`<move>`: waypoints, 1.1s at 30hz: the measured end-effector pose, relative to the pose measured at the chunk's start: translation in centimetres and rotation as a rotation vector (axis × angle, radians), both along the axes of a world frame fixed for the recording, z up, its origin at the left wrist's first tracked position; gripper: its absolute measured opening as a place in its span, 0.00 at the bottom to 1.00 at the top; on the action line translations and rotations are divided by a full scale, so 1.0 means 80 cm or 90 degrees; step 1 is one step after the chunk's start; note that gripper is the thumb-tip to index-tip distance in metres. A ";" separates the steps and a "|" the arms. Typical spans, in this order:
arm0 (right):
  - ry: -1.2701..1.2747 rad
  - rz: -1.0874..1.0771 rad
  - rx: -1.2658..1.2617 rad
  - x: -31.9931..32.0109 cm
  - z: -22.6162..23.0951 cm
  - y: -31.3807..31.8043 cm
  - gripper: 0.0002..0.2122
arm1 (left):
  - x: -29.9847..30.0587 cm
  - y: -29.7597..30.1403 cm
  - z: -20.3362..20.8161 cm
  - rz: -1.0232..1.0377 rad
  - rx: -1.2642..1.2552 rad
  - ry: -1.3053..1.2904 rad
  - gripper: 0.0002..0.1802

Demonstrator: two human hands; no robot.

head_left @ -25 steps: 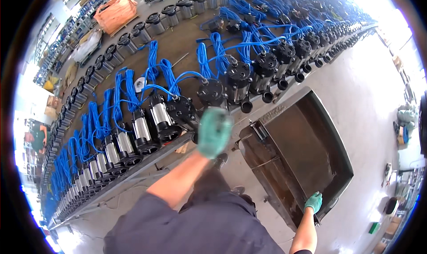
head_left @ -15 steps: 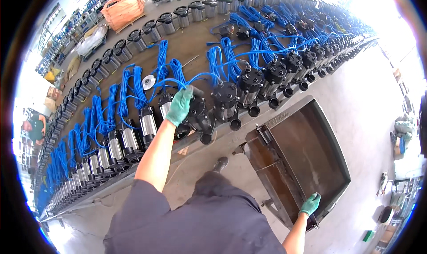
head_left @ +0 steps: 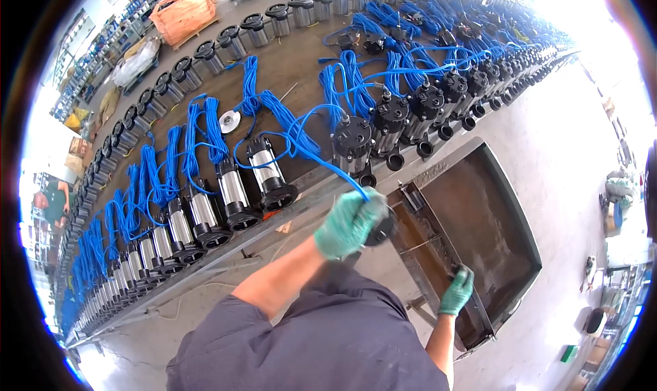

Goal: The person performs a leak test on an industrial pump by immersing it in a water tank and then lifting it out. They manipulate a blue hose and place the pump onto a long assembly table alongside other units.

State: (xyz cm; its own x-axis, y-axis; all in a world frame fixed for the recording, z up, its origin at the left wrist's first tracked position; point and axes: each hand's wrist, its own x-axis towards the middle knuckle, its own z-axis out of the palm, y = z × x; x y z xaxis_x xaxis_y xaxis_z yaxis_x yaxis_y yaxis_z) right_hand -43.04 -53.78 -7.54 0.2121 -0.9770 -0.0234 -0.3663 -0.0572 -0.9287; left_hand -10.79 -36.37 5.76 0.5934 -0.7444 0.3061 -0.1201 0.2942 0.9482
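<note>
The person's left hand (head_left: 349, 223), in a green glove, has its grip closed around a black pump part (head_left: 378, 228) held just off the near edge of the long tabletop (head_left: 287, 76), above the gap between that edge and a rusty metal tray (head_left: 479, 220). A blue cable (head_left: 321, 161) runs from the gloved fist up and back across the tabletop toward the loose coils lying there. The right hand (head_left: 457, 292), also in a green glove, is lower and well apart from the left, with its grip wrapped over the near rim of the tray. Just behind the left hand a row of upright black-topped pumps (head_left: 390, 127) stands along the tabletop's front edge, each with a bundle of blue cable behind it. To the left of them lie steel-bodied pumps (head_left: 267, 172) on their sides in a long row that curves away toward the lower left, their black ends facing the edge. A small round white disc (head_left: 229, 121) sits among the cables further back. Along the far side of the tabletop stands another row of grey cylinders with dark caps (head_left: 236, 38), and beyond that an orange crate (head_left: 183, 11) rests on the floor
</note>
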 end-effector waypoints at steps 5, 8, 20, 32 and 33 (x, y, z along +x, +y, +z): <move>-0.128 0.182 0.360 0.026 0.001 0.056 0.17 | -0.088 -0.053 0.039 -0.228 -0.008 0.017 0.15; -0.020 0.279 0.244 0.026 0.048 0.053 0.27 | -0.130 -0.081 0.024 -0.305 0.017 0.097 0.11; 0.351 0.023 0.087 -0.120 0.057 -0.004 0.15 | -0.084 -0.166 -0.213 -0.178 0.421 0.112 0.27; 0.655 0.052 0.119 -0.039 0.089 -0.041 0.19 | -0.063 -0.128 -0.291 -0.298 0.684 -0.346 0.28; 0.661 0.045 0.124 -0.039 0.090 -0.040 0.19 | -0.066 -0.119 -0.292 -0.351 0.717 -0.381 0.27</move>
